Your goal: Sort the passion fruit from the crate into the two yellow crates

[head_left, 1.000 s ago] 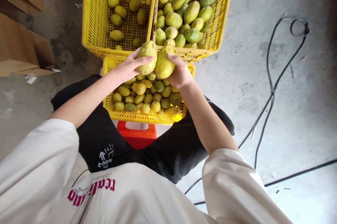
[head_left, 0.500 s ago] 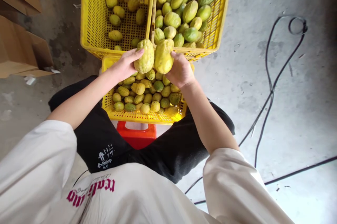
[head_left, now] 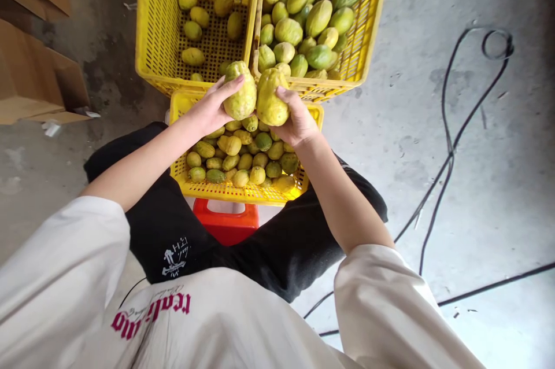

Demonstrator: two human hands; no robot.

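Over the near crate, left fingers clasp one fruit, right fingers another fruit.

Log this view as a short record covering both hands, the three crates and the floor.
Left hand: grip around a bumpy yellow-green fruit
Right hand: grip around a second bumpy fruit
Near crate: yellow, many fruits inside, below the hands
Far left crate: yellow, a few scattered fruits
Far right crate: yellow, piled fruits, some greener
Floor: grey, black cable on the person's right
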